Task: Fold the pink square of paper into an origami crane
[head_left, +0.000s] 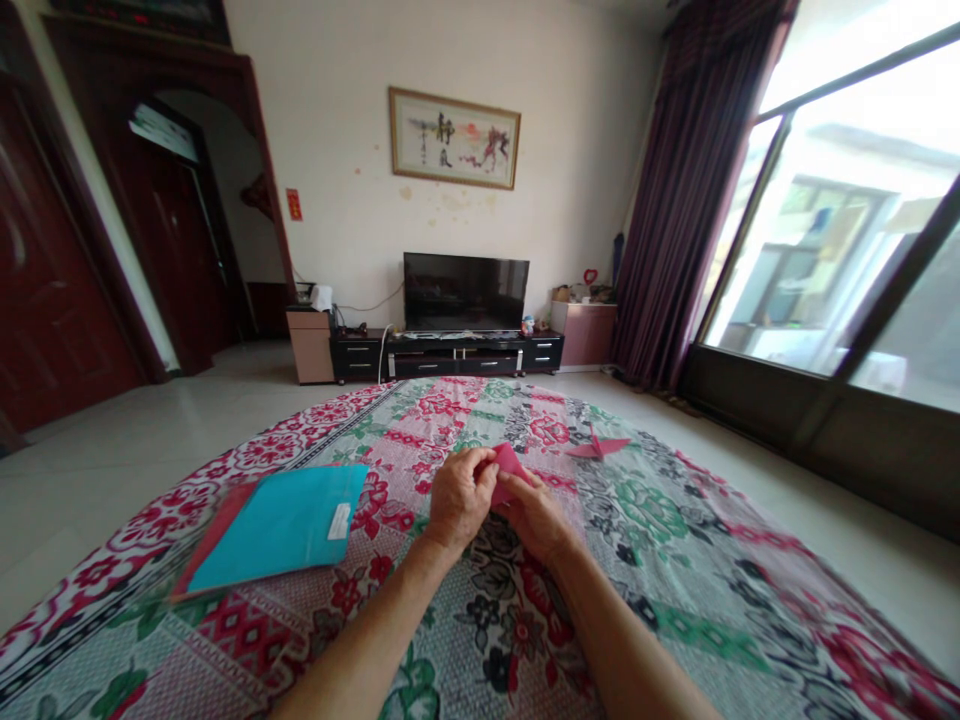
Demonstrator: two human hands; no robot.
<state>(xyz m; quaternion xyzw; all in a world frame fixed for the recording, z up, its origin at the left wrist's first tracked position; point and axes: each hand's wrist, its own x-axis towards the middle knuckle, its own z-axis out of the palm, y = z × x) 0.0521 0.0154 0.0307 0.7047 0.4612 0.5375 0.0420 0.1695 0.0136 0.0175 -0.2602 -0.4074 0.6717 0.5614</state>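
Note:
A small folded piece of pink paper (510,462) is held up between both hands over the middle of the patterned cloth. My left hand (461,495) pinches its left side with thumb and fingers. On its lower right side, my right hand (536,515) grips the paper, fingers closed. The paper's lower part is partly hidden by the fingers. Beyond my right hand, a pink folded paper bird (598,446) rests on the cloth.
The round table has a floral cloth (652,510). A blue pack of paper (281,525) with a white label lies at the left, over something red. Farther off are a television (465,292) on a black cabinet (427,358) and a large window at the right.

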